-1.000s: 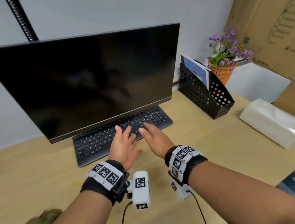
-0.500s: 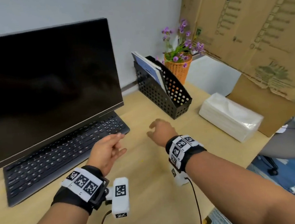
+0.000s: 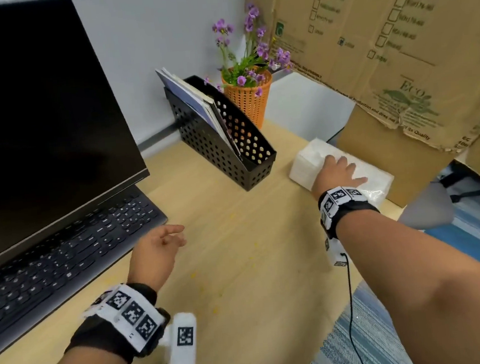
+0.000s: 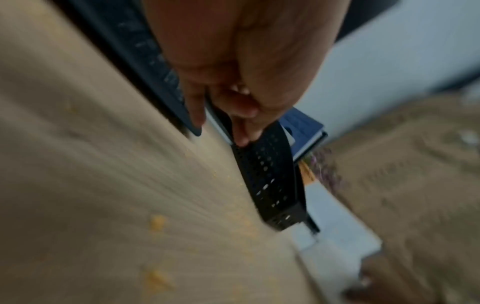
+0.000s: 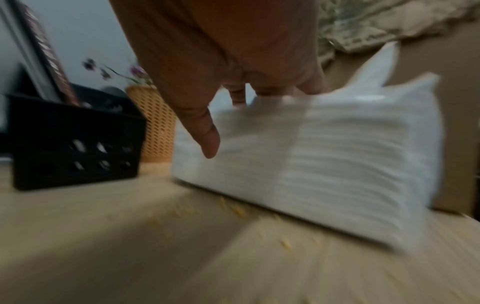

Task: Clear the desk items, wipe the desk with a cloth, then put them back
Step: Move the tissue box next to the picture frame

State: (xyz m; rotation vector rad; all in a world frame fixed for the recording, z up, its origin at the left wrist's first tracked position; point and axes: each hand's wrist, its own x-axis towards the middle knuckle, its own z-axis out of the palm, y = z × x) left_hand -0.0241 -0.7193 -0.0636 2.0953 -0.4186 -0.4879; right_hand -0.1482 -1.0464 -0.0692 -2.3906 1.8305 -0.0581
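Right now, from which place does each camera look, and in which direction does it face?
Head: sits on the person's head, looks forward and down at the desk; shows both forearms, the left hand and the right hand on the tissue pack.
Left wrist: looks along the left hand's fingers toward the black file holder.
Right wrist: looks along the right hand's fingers at the tissue pack, low over the desk.
Shared: all three views show the file holder, the orange flower pot and the tissue pack.
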